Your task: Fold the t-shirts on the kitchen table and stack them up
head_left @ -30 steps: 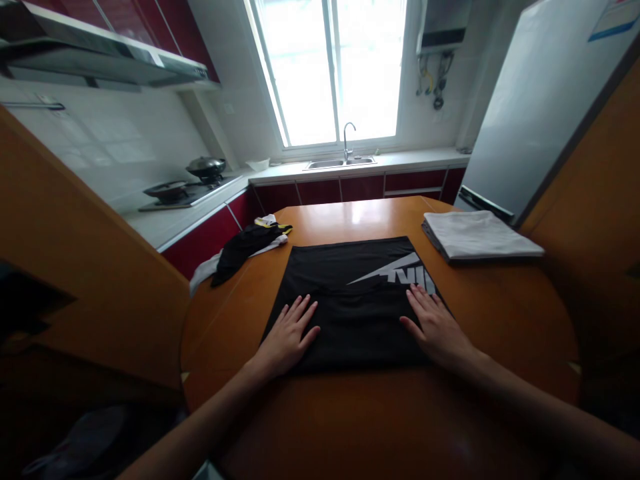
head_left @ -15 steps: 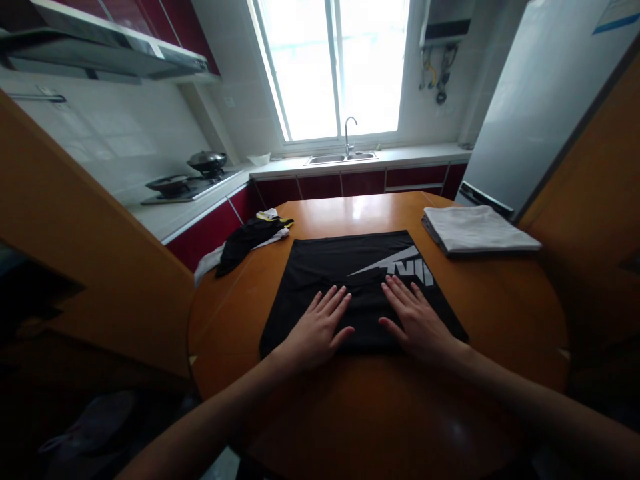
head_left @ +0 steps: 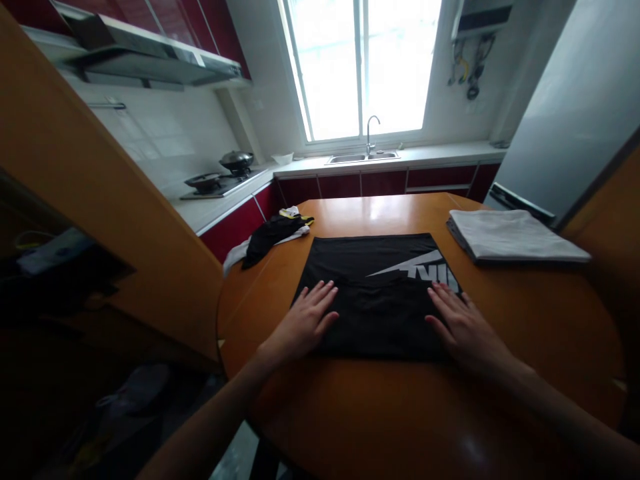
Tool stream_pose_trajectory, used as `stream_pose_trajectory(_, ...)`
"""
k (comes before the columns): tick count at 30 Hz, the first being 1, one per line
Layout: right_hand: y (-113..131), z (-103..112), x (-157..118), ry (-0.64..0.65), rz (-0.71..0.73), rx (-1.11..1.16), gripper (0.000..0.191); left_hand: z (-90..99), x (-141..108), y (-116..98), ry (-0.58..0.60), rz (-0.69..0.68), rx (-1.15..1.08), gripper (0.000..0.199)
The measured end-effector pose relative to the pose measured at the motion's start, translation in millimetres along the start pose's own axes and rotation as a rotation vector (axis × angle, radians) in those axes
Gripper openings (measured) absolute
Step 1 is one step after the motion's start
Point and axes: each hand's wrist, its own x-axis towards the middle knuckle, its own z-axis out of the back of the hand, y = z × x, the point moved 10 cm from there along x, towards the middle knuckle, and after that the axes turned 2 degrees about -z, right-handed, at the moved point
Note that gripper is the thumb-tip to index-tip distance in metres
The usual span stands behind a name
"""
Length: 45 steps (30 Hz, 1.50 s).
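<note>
A black garment (head_left: pixel 380 313) with a large pale grey print lies folded on the wooden table (head_left: pixel 380 413), its near part doubled over so that the print is partly covered. On its left side rests my left hand (head_left: pixel 306 319), palm down with fingers stretched out. My right hand (head_left: pixel 463 323) lies flat on the right side of the cloth, fingers spread, just below the print. Neither hand grips anything. Which kind of garment it is, I cannot tell for sure.
A folded white and grey cloth stack (head_left: pixel 515 237) sits at the table's right. Crumpled black, white and yellow clothes (head_left: pixel 270 237) lie at its left edge. Behind are a stove with pans (head_left: pixel 236 160), a sink (head_left: pixel 347 159) and a fridge (head_left: pixel 565 107).
My hands have slid apart, from near the garment's middle out to its left and right sides. The camera has turned a little to the left.
</note>
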Motion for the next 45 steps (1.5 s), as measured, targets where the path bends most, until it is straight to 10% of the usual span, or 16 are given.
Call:
stream_pose_trajectory(6, -59.2, -1.8, -12.5, -0.017, -0.081, -0.010, 0.061, 18.4, -38.4, 80.2, -0.079, 0.169, -0.021, 0.059)
stream_pose_trajectory(12, -50.3, -38.4, -28.6, 0.114, 0.001, 0.027, 0.061, -23.8, -58.4, 77.6, 0.058, 0.119, 0.001, 0.054)
stream_pose_trajectory(23, -49.8, 38.2, -56.4, 0.042, 0.306, 0.213, 0.039, 20.2, -103.3, 50.1, -0.043, -0.271, -0.075, 0.032)
stream_pose_trajectory(33, -19.5, 45.5, -70.7, 0.043, 0.507, 0.045, 0.033, 17.5, -102.4, 27.5, -0.005, -0.341, 0.190, 0.033)
stream_pose_trajectory(45, -23.9, 43.6, -61.8, 0.020, 0.389, 0.099, 0.035, 18.7, -95.1, 27.2, -0.059, -0.384, 0.109, 0.033)
